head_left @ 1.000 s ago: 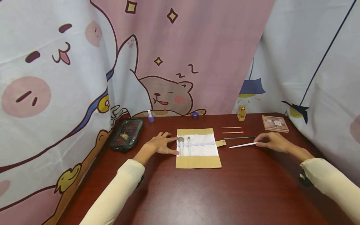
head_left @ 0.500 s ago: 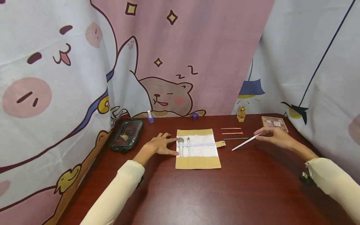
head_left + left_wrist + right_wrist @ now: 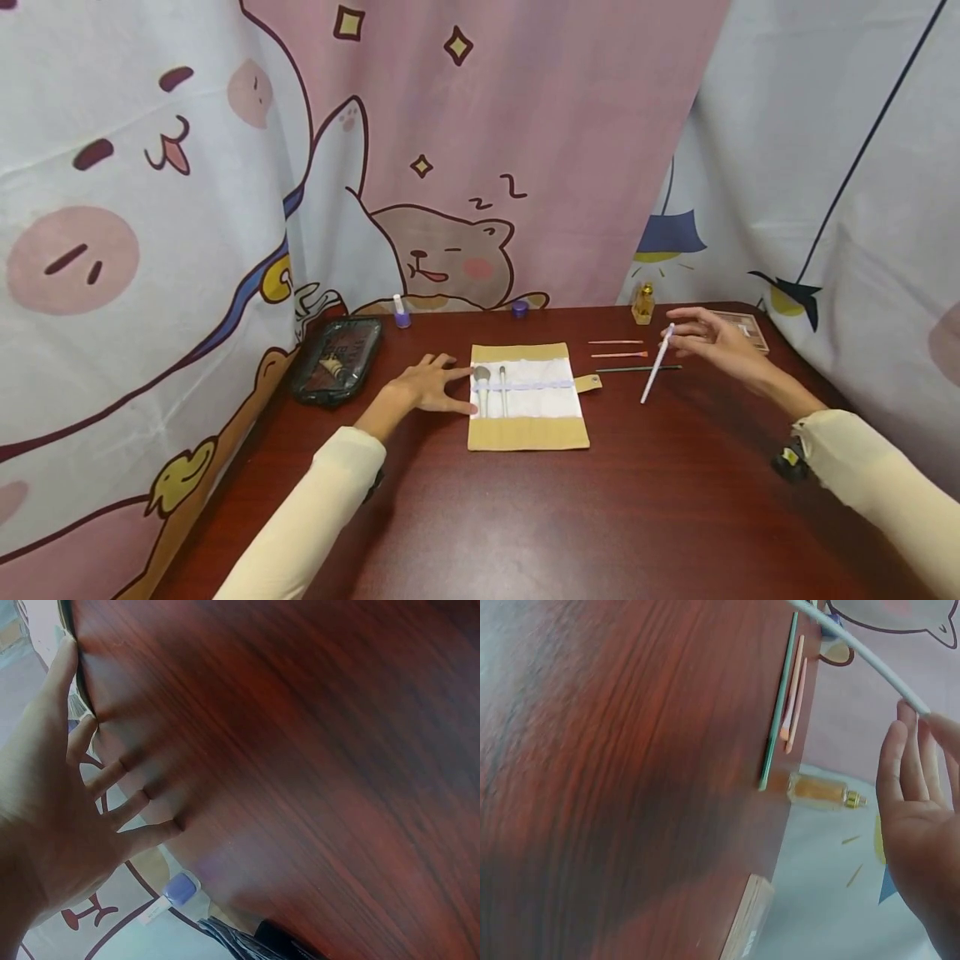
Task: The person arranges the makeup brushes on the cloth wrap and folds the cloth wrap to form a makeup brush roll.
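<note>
On the table lies an unrolled tan-and-white makeup brush roll (image 3: 528, 435). A fluffy brush (image 3: 482, 377) and a slimmer brush (image 3: 503, 387) sit under its lilac band. My left hand (image 3: 426, 387), fingers spread, touches the roll's left edge with thumb and index finger. In the left wrist view its other fingertips rest on the wood. Above the table, my right hand (image 3: 708, 342) pinches a slim white makeup brush (image 3: 655, 373) by its upper end. This brush slants down to the left; the pinched end is partly hidden by fingers.
A green stick-like brush (image 3: 637, 368) and two thin pinkish ones (image 3: 618, 355) lie right of the roll. Behind stand a perfume bottle (image 3: 642, 305), a purple jar (image 3: 520, 308) and nail polish (image 3: 402, 312). A palette (image 3: 750, 328) lies at right, a black pouch (image 3: 337, 358) at left.
My right hand has raised the white brush off the table and tilted it from nearly flat to steep, moving slightly away from me. My left hand and the roll have stayed put.
</note>
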Demonstrator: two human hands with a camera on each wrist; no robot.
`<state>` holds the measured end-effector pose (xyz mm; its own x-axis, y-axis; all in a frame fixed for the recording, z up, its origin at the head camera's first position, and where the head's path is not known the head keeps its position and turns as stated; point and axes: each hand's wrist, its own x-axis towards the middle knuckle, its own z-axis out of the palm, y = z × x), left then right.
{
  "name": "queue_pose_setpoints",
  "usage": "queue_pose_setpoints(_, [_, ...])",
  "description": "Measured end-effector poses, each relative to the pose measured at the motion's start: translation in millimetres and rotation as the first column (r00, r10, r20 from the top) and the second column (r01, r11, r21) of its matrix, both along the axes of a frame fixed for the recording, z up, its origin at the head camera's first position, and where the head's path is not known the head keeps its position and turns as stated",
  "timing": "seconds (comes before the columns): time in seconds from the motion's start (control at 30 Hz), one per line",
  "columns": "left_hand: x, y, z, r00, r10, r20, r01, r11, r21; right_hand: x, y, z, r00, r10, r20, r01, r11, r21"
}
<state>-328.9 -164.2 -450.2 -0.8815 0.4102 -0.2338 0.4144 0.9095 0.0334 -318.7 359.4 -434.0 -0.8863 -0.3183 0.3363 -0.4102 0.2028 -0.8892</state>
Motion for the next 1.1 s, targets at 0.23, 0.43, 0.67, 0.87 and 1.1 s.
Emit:
queue_pose_setpoints(0.23, [-0.7,-1,1.6,1.0,0.002,0.005,-0.002,1.0,0.003,-8.5,-21,10.8,0.999,-0.03,-0.045,0.027,0.998,-0.048])
queue_pose_setpoints(0.43, [-1.9,-1,2.0,1.0,-0.003,-0.006,0.003,1.0,0.003,-14.2,-44,21.7,0.994,-0.111,-0.017,0.112,0.991,0.068])
queue_pose_setpoints(0.67, [-1.9,-1,2.2,1.0,-0.002,0.007,0.002,1.0,0.005,-23.9,-71,29.8,0.989,-0.148,0.005,0.145,0.974,0.175])
queue_pose_setpoints(0.87, [-3.3,-2,3.1,1.0,-0.011,-0.018,0.011,1.0,0.005,-35.2,-97,35.6,0.99,-0.138,-0.014,0.139,0.979,0.15])
queue_pose_setpoints(1.1, [-0.6,-1,3.5,1.0,-0.019,-0.004,0.02,1.0,0.016,-47.3,-120,33.2,0.998,-0.059,-0.029,0.063,0.986,0.154])
